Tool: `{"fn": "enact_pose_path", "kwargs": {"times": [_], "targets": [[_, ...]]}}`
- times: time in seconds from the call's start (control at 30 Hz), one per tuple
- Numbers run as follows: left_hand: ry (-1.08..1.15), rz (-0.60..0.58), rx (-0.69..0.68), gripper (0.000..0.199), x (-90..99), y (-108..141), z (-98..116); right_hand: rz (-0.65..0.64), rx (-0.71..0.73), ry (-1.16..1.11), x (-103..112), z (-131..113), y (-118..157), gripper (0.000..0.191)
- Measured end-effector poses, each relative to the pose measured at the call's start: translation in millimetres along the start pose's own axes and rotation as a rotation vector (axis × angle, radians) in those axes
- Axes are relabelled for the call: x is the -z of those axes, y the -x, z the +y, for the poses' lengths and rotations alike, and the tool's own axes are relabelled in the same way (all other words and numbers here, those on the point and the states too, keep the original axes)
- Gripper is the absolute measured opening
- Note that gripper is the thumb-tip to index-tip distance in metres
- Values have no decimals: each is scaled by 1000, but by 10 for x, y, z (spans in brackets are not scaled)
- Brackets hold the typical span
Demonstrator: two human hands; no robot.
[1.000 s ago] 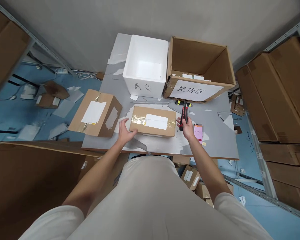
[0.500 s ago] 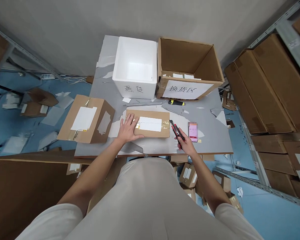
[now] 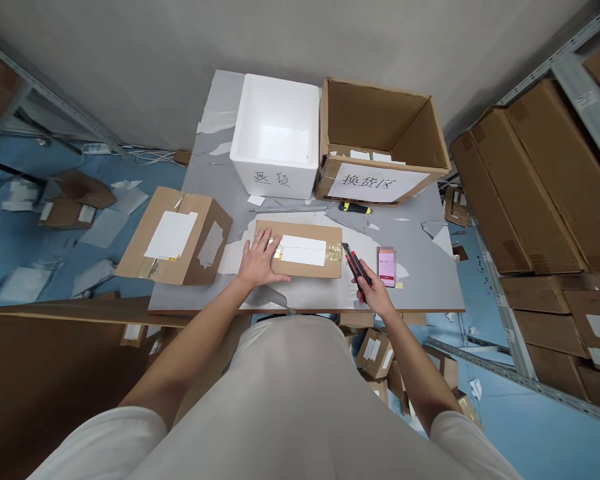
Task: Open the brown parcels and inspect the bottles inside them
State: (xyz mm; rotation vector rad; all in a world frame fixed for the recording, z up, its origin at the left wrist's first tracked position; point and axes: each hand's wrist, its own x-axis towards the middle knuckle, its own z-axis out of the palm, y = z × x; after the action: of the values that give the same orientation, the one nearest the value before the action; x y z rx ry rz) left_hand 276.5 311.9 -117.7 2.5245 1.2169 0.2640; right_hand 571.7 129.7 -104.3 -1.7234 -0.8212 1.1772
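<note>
A flat cardboard box (image 3: 300,268) with a white label and clear tape lies lengthwise on the table in front of me. My left hand (image 3: 261,261) rests on its left end, fingers spread. In my right hand (image 3: 373,290) is a red and black box cutter (image 3: 356,265), its tip close to the taped right end of the box; I cannot tell whether it touches. A phone (image 3: 387,267) with a lit pink screen lies just right of that hand. Beyond the box lies a yellow and black box cutter (image 3: 355,208).
A white foam box (image 3: 274,179) and an open carton (image 3: 375,183) with a handwritten sign stand at the table's back. On the left sits a larger cardboard box (image 3: 193,240). Shelving with cartons (image 3: 535,193) rises at right. Boxes and scraps litter the blue floor (image 3: 555,427).
The view has shifted slightly, so the table's contents appear a little further right. Both hands keep nearly the same places, the left on the box and the right holding the cutter.
</note>
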Motion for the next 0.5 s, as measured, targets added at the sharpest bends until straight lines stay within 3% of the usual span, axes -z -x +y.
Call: {"fn": "enact_pose_path", "kwargs": {"times": [0.2,0.37,0.5], "targets": [[14,-3,7,120,0,-2,4,-68,1,83,38,-10,14,67],[9,-11,11,119,-5,10,7,49,32,85,102,30,20,69],[17,-15,21,119,-6,17,12,11,11,101,88,57,-13,71]]}}
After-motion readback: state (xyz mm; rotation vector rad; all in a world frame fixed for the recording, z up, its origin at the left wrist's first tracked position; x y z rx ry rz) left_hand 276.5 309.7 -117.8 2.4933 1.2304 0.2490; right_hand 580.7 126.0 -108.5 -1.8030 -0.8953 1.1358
